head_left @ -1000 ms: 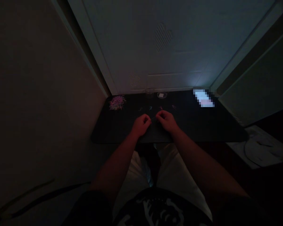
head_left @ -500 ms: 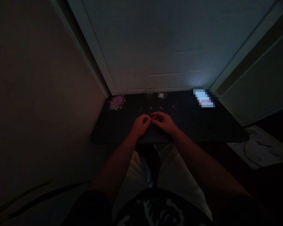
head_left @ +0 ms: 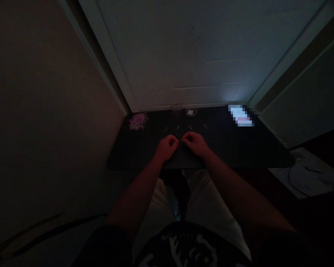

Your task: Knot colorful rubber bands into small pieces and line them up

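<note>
The room is very dark. My left hand [head_left: 167,146] and my right hand [head_left: 195,144] rest side by side on a black table [head_left: 239,148], fingertips pinched together and nearly touching. Something tiny is held between them; I cannot make it out. Just beyond my hands lies a row of several small coloured pieces [head_left: 185,128]. A pile of pink and light-coloured small bands [head_left: 138,121] sits at the table's far left corner.
A lit phone screen [head_left: 241,115] glows at the table's far right. A small round dish [head_left: 191,112] and a clear cup [head_left: 176,108] stand at the far edge against a white door [head_left: 195,55]. A wall runs along the left. A pale object lies low on the right [head_left: 308,174].
My hands have drawn slightly closer together, the fingertips now almost meeting. Nothing else on the table has moved.
</note>
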The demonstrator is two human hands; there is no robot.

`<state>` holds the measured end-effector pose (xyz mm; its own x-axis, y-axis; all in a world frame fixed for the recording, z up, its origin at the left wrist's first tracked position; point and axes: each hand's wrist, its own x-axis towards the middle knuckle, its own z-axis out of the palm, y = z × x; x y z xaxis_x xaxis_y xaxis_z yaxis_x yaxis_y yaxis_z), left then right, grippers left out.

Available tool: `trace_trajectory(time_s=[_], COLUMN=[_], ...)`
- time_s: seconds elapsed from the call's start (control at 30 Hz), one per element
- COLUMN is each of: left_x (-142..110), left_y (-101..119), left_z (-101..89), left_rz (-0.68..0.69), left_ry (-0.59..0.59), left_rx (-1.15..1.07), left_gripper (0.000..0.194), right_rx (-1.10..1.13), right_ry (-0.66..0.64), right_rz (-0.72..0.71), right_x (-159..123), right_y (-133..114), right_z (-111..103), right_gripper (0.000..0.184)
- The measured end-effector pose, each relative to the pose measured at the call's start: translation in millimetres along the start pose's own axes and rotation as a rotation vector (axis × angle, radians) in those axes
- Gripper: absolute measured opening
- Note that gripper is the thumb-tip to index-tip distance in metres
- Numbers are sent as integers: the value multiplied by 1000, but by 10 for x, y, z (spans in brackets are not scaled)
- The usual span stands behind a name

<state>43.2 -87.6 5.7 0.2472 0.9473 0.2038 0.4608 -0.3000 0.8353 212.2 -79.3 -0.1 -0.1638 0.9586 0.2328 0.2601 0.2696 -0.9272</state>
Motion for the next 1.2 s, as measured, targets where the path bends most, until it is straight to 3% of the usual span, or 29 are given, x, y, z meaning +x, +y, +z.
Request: trace_trajectory(time_s=[0.43,0.7,1.2], left_x=[-2,-18,-26], left_y=[-9,26,27], left_z=[5,-23,-21], left_rz=[15,46,35], left_ry=[25,-41,13], left_rx=[33,27,-27], left_gripper=[10,6,7], right_rx=[-134,-248,-169], right_ry=[-28,427,567], right_rz=[-39,52,57], right_x=[-17,-1,-15], right_y=[-61,-78,-52], right_z=[7,46,1], right_gripper=[10,10,8])
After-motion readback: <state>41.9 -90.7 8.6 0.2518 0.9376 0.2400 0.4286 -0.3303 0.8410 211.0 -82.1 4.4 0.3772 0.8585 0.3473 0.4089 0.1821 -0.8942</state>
